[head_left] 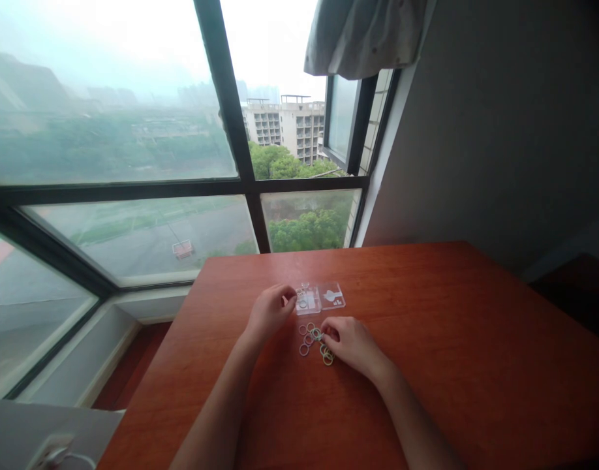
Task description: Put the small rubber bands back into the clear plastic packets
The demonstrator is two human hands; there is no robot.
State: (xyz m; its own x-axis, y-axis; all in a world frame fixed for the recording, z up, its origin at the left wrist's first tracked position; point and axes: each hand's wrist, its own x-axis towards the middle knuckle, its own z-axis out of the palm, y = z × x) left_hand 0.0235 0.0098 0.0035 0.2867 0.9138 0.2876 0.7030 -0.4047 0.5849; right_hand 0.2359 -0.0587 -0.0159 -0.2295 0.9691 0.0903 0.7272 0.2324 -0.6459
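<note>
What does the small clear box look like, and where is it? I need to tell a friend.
On the red-brown wooden table by the window, look just beyond the left hand. The clear box lies open in two flat square halves, unlike the loose coloured rings nearer the right hand.

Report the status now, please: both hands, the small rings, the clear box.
Left hand at open clear box, fingers on its left edge. Right hand pinching among small rings on table. Nothing in the way.

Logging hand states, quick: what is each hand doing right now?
Left hand: curled at the edge of the clear box; a grip cannot be told.
Right hand: fingertips pinching among the small rings.
</note>
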